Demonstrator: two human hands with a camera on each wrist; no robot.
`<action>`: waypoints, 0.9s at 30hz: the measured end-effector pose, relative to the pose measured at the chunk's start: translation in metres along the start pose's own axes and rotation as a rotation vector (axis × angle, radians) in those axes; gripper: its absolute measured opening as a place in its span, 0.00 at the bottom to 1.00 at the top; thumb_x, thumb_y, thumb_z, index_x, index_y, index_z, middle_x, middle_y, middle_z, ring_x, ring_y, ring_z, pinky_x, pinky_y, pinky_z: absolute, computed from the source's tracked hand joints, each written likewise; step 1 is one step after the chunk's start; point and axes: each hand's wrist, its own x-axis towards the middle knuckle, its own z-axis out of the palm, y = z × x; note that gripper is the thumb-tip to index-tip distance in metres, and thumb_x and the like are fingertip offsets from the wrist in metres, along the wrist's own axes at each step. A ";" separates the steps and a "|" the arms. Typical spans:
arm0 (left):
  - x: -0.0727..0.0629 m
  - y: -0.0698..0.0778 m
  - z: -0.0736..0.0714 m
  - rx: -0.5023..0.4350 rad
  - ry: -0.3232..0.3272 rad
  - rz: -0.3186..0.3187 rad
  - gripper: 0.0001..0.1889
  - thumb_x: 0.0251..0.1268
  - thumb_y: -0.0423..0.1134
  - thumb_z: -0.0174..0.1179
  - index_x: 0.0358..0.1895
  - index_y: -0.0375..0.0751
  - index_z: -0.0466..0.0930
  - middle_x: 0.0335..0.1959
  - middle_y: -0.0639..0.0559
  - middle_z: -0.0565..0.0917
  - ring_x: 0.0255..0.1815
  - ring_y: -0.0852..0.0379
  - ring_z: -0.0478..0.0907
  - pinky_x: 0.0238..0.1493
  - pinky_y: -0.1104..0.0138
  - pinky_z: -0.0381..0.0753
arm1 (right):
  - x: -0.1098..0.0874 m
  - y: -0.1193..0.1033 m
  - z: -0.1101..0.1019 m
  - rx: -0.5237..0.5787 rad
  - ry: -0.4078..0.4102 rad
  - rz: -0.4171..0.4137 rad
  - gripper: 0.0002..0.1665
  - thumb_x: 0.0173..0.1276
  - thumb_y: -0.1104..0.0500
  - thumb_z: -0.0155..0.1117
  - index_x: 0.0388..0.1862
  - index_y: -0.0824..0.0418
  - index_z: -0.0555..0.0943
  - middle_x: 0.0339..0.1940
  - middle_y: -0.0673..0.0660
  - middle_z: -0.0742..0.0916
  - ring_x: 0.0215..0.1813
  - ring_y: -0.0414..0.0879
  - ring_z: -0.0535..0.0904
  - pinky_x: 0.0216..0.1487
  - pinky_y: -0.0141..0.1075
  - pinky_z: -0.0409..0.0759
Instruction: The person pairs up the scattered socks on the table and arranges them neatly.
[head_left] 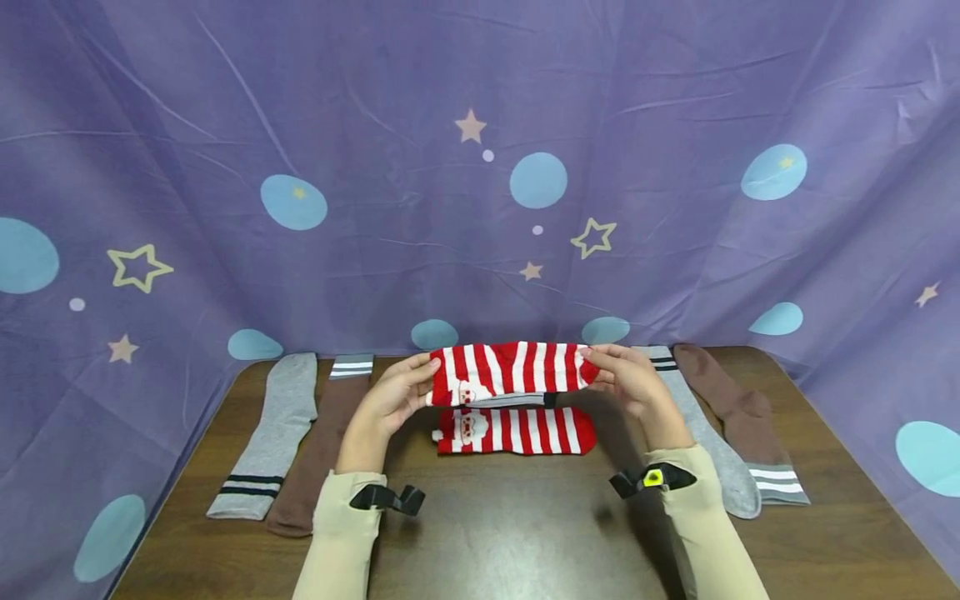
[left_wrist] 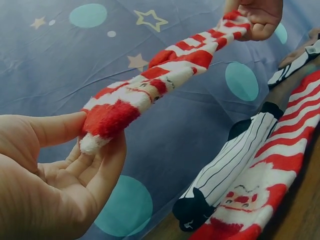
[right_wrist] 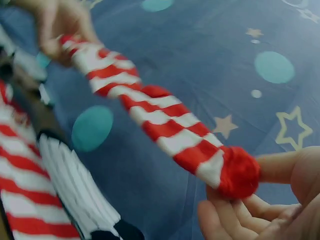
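A red-and-white striped sock with a Santa face is stretched sideways in the air between both hands. My left hand pinches its cuff end, where a fluffy red and white trim shows in the left wrist view. At the other end, my right hand pinches the red toe between thumb and fingers. Below it on the table lies a matching striped Santa sock, laid flat. Behind that one is a white sock with thin dark stripes, partly hidden by the raised sock in the head view.
On the left of the wooden table lie a grey sock and a brown sock. Another grey sock and brown sock lie on the right. A purple curtain hangs behind the table.
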 end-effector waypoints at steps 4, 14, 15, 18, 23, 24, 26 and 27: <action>0.000 0.001 -0.002 -0.016 0.023 0.006 0.10 0.81 0.31 0.44 0.45 0.48 0.76 0.33 0.61 0.87 0.35 0.66 0.83 0.39 0.73 0.82 | -0.001 -0.002 -0.008 0.183 -0.174 0.056 0.06 0.79 0.63 0.56 0.44 0.57 0.80 0.36 0.47 0.89 0.38 0.37 0.86 0.45 0.32 0.85; -0.002 0.001 -0.008 0.028 -0.015 -0.049 0.09 0.81 0.32 0.45 0.47 0.47 0.76 0.36 0.59 0.87 0.38 0.63 0.85 0.41 0.69 0.84 | -0.005 -0.007 -0.022 0.136 -0.320 0.064 0.14 0.77 0.69 0.54 0.42 0.54 0.84 0.41 0.49 0.88 0.43 0.40 0.86 0.47 0.34 0.86; -0.002 0.002 -0.009 0.046 -0.023 -0.056 0.09 0.81 0.32 0.45 0.47 0.47 0.76 0.36 0.59 0.87 0.38 0.63 0.85 0.41 0.69 0.84 | -0.005 -0.007 -0.023 0.101 -0.324 0.056 0.14 0.76 0.69 0.54 0.42 0.54 0.84 0.42 0.49 0.88 0.43 0.41 0.86 0.47 0.34 0.86; -0.003 0.002 -0.011 0.106 -0.042 -0.086 0.07 0.79 0.32 0.48 0.50 0.46 0.75 0.37 0.58 0.87 0.39 0.62 0.85 0.42 0.67 0.85 | -0.004 -0.006 -0.027 0.010 -0.341 0.038 0.14 0.76 0.69 0.54 0.43 0.53 0.83 0.42 0.48 0.87 0.42 0.41 0.86 0.47 0.35 0.86; -0.005 0.002 -0.015 0.201 -0.063 -0.148 0.07 0.76 0.33 0.52 0.52 0.43 0.75 0.38 0.58 0.87 0.39 0.60 0.86 0.43 0.66 0.86 | -0.001 -0.002 -0.032 -0.114 -0.357 0.022 0.10 0.75 0.68 0.56 0.45 0.55 0.81 0.41 0.48 0.87 0.42 0.42 0.85 0.47 0.36 0.87; -0.005 0.002 -0.015 0.219 -0.066 -0.157 0.08 0.76 0.33 0.53 0.52 0.43 0.75 0.38 0.58 0.87 0.39 0.60 0.85 0.43 0.66 0.86 | 0.000 -0.001 -0.033 -0.138 -0.353 0.021 0.09 0.74 0.67 0.56 0.46 0.57 0.81 0.41 0.49 0.87 0.42 0.42 0.85 0.46 0.37 0.87; -0.006 0.001 -0.016 0.254 -0.072 -0.169 0.09 0.75 0.33 0.53 0.53 0.41 0.75 0.38 0.57 0.87 0.39 0.60 0.85 0.43 0.66 0.86 | 0.001 0.000 -0.034 -0.184 -0.355 0.021 0.08 0.74 0.67 0.58 0.48 0.60 0.79 0.41 0.49 0.87 0.43 0.42 0.85 0.47 0.38 0.87; -0.006 0.001 -0.016 0.270 -0.071 -0.177 0.09 0.74 0.33 0.53 0.54 0.40 0.75 0.38 0.57 0.87 0.39 0.60 0.85 0.43 0.66 0.86 | 0.001 0.000 -0.035 -0.205 -0.356 0.022 0.08 0.74 0.66 0.59 0.50 0.62 0.79 0.41 0.49 0.88 0.44 0.43 0.85 0.47 0.38 0.88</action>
